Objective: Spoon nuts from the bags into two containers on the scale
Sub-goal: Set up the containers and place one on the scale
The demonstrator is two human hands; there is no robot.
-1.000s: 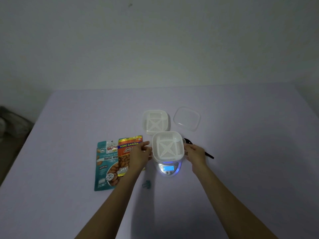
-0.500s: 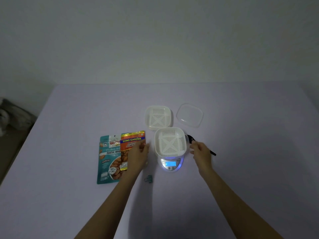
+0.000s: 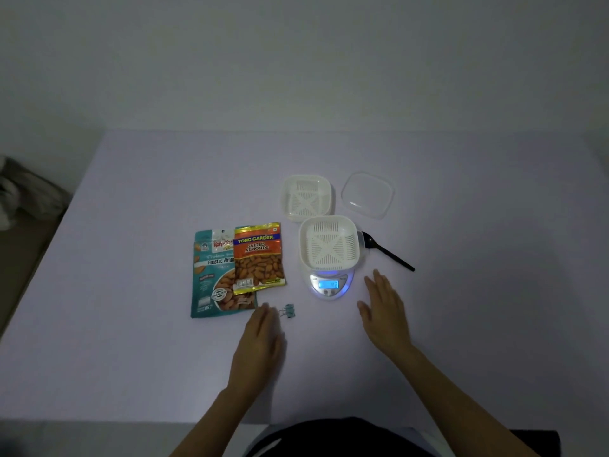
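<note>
Table: pale lilac tabletop below a dim grey wall
Scale: small silver digital scale, blue display lit, carrying a white square slotted plastic container with no nuts visible in it
Spare: matching white tub just behind the scale, not on it; clear square lid behind and to its right
Spoon: black plastic spoon just right of the scale, bowl beside the container, handle slanting rightward and nearer
Right hand: flat, fingers spread, empty, front-right of the scale; nearer to the spoon, nothing between
Bags: teal roasted-almond pouch and orange salted-almond packet, overlapping, left of the scale
Left hand: fingers straight, empty, front-left of the scale, beside a small teal binder clip
</note>
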